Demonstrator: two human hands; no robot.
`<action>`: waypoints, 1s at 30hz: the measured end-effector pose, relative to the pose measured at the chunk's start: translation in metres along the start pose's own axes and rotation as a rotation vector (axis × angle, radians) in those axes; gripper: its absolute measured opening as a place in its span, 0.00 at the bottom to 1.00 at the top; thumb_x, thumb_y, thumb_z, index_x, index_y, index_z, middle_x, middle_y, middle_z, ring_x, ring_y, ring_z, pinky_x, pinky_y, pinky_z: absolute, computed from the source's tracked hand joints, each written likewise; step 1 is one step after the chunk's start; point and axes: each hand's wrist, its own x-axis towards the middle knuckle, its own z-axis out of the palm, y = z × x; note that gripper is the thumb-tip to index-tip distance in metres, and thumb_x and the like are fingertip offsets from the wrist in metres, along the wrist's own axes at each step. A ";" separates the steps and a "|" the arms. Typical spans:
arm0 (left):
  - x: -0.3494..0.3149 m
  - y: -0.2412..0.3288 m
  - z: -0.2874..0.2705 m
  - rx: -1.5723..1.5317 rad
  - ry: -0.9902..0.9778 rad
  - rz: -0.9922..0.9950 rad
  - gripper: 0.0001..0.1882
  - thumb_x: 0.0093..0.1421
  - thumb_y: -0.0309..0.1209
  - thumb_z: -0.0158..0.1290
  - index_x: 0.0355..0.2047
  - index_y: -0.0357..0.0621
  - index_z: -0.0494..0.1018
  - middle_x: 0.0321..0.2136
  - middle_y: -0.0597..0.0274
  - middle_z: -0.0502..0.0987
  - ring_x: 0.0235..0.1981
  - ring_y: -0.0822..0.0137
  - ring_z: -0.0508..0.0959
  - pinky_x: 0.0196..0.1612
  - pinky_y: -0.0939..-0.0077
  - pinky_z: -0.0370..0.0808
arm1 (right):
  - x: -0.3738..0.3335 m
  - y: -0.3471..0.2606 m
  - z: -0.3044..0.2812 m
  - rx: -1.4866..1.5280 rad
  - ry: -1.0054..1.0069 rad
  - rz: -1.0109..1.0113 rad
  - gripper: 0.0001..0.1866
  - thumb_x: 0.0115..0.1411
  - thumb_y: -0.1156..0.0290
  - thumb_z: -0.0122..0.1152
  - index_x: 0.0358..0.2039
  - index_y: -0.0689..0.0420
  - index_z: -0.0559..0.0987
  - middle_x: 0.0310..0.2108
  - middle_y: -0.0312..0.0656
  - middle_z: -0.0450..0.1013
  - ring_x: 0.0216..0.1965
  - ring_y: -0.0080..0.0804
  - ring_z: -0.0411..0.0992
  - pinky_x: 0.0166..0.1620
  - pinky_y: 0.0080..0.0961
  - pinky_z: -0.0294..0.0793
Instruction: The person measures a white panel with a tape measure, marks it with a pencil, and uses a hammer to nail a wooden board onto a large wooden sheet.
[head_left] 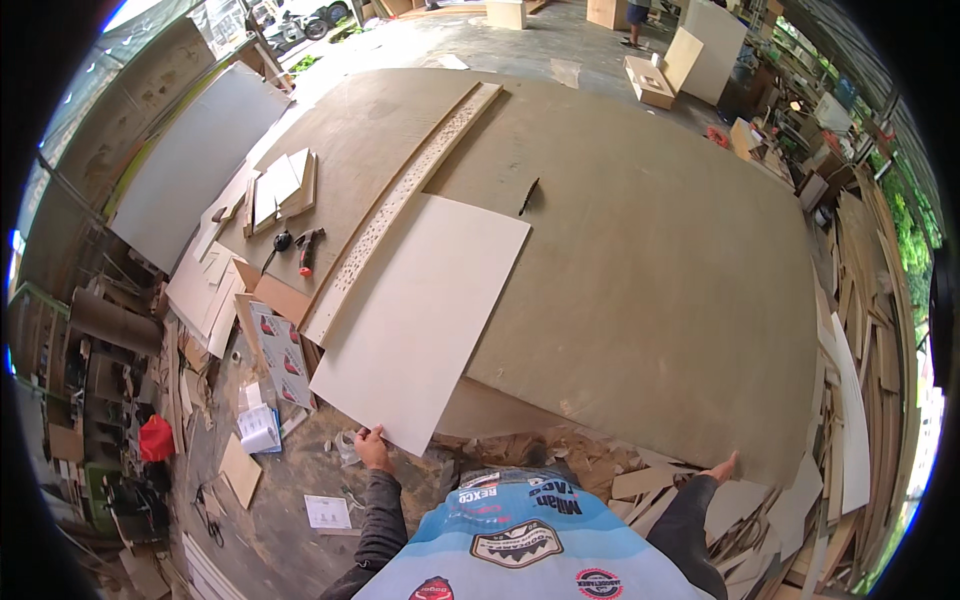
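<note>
Gripping the near edge of a white panel (425,310) with the left hand (374,448), lower left of centre in the frame, fingers clamped on that edge; touching the near edge of a broad brown worktable (650,290) with the right hand (722,467), lower right; cannot tell whether those fingers are apart or together; can place the panel flat on the worktable, about mid-frame, slanting, with its near end jutting past the table edge; can see, along its left side, a long speckled strip (408,198), running toward the top centre; cannot tell if touching; near the panel's far right corner, a dark pen (530,195); left of the strip, a hammer (308,254) and, just beside it, a tape measure (282,241); above these, toward the upper left, a stack of small white boards (281,188); along the right side of the frame, a heap of wood offcuts (872,300).
</note>
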 end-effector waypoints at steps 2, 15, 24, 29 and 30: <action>-0.009 0.001 0.000 0.013 -0.051 0.000 0.10 0.60 0.25 0.58 0.41 0.38 0.72 0.27 0.63 0.77 0.20 0.71 0.75 0.21 0.75 0.72 | 0.012 0.004 -0.004 0.028 0.014 -0.079 0.44 0.63 0.41 0.56 0.70 0.60 0.64 0.70 0.49 0.60 0.68 0.46 0.61 0.68 0.45 0.58; -0.028 0.016 -0.021 -0.081 -0.067 -0.130 0.14 0.62 0.25 0.57 0.47 0.39 0.70 0.32 0.60 0.79 0.26 0.66 0.81 0.26 0.74 0.78 | -0.023 -0.053 -0.014 0.137 0.145 0.007 0.42 0.52 0.52 0.72 0.60 0.69 0.73 0.58 0.54 0.73 0.54 0.52 0.74 0.57 0.50 0.74; -0.034 0.021 -0.023 0.018 -0.141 -0.102 0.14 0.65 0.28 0.54 0.49 0.39 0.70 0.34 0.59 0.79 0.30 0.64 0.83 0.32 0.70 0.83 | -0.011 -0.052 -0.032 0.202 0.011 -0.066 0.43 0.52 0.51 0.72 0.61 0.68 0.72 0.61 0.54 0.69 0.58 0.51 0.71 0.60 0.50 0.71; -0.034 0.028 -0.021 0.065 -0.127 -0.087 0.15 0.64 0.27 0.56 0.49 0.37 0.70 0.34 0.57 0.80 0.28 0.65 0.83 0.29 0.72 0.82 | -0.010 -0.064 -0.028 0.176 0.059 -0.058 0.42 0.48 0.52 0.76 0.56 0.69 0.76 0.59 0.54 0.72 0.54 0.51 0.73 0.57 0.50 0.75; -0.039 0.033 -0.016 0.079 -0.121 -0.086 0.14 0.63 0.26 0.56 0.49 0.37 0.71 0.34 0.57 0.80 0.27 0.65 0.83 0.28 0.73 0.81 | -0.001 -0.066 -0.034 0.200 0.067 -0.057 0.42 0.47 0.53 0.77 0.56 0.69 0.76 0.58 0.54 0.72 0.54 0.51 0.74 0.56 0.50 0.75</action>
